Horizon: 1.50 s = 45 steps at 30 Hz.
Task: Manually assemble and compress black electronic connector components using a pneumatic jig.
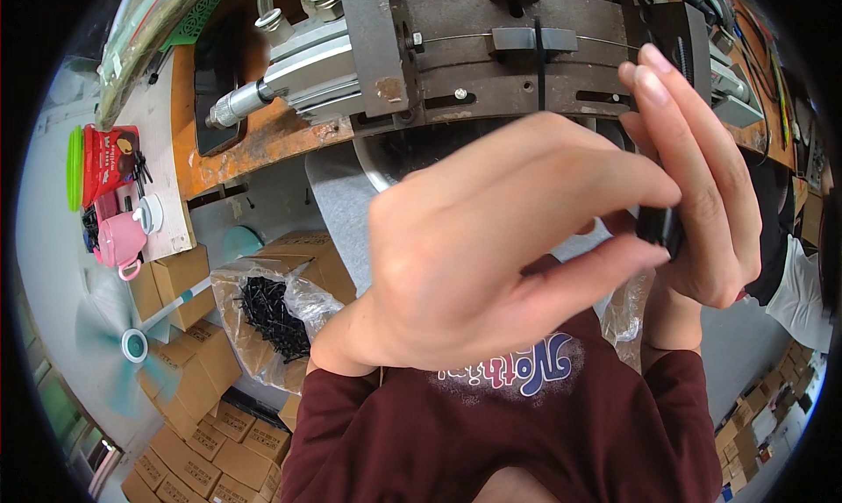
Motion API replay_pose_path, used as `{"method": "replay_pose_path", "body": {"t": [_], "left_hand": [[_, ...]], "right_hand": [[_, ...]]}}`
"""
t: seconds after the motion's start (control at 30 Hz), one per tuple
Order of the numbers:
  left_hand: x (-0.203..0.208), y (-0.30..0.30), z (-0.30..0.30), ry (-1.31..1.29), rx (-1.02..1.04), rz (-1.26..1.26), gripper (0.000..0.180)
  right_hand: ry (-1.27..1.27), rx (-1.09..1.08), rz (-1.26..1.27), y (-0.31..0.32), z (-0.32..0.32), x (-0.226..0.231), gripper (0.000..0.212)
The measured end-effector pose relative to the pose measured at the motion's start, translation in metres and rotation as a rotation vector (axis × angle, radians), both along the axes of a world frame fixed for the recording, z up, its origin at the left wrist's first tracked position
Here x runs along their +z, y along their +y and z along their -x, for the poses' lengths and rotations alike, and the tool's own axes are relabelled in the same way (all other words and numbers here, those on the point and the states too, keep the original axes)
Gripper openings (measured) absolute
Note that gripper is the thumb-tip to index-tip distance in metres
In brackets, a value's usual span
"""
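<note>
My left hand reaches across the middle, its thumb and forefinger closed around a small black piece. The piece lies against the palm side of my right hand. Long fingers of that hand are stretched upward, and their tips come close to a thin metal rod on the dark metal fixture. Halfway along the rod sits a grey block with a black strip crossing it. The right thumb is mostly hidden behind my left hand.
A silver cylinder with a knurled end lies left of the fixture on the wooden bench. Lower left are a plastic bag of black parts, a turning fan, cardboard boxes and a pink cup.
</note>
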<state>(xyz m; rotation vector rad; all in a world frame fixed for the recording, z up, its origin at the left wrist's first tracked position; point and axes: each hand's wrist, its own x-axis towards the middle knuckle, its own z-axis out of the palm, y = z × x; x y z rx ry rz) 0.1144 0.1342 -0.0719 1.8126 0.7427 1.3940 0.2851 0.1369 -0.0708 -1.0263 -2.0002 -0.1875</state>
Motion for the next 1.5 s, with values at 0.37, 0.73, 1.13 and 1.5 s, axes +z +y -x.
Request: {"method": "replay_pose_path", "body": {"t": [0.37,0.73,1.13,1.5], "left_hand": [[-0.037,0.011,0.01,0.538,0.293,-0.343,0.026],[-0.031,0.023,-0.004,0.761,0.41,-0.42,0.019],[-0.019,0.021,0.001,0.815,0.33,-0.301,0.021],[-0.024,-0.03,0.012,0.358,-0.179,0.133,0.035]], "right_hand": [[-0.106,0.136,0.345,-0.038,-0.04,-0.063,0.05],[-0.367,0.201,0.503,-0.013,-0.047,-0.15,0.029],[0.265,-0.027,0.523,-0.033,-0.041,-0.087,0.016],[1.319,0.203,1.136,-0.037,-0.033,-0.047,0.018]]}}
